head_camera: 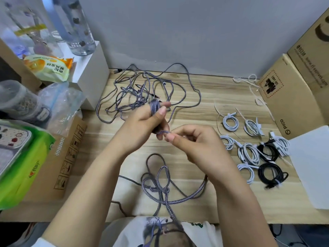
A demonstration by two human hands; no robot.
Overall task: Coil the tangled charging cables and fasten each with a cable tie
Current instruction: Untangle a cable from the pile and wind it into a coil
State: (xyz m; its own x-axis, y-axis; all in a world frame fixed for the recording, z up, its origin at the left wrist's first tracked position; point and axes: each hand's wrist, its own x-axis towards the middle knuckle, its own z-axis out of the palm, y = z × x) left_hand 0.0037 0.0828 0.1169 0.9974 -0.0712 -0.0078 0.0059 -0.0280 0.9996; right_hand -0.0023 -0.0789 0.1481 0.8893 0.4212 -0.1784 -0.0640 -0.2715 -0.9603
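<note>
Nearest me, a knotted run of grey cable (161, 186) lies on the desk (195, 207) edge and trails off toward my lap. Above it my right hand (194, 145) pinches that same cable between thumb and forefinger, feeding it across to my left hand (147, 125), whose fingers are curled round a small coil (155, 106) already wound on them. So I judge this cable partly coiled, with the knot below not yet worked out and no tie on it.

To the right sit the finished bundles (254, 150), white and black, each fastened. Beyond them a few loose ties (251, 84) lie near the cardboard box (292, 97).

Farthest off, by the wall, a large grey tangle (142, 90) remains untouched. I would say roughly half the work is left.
</note>
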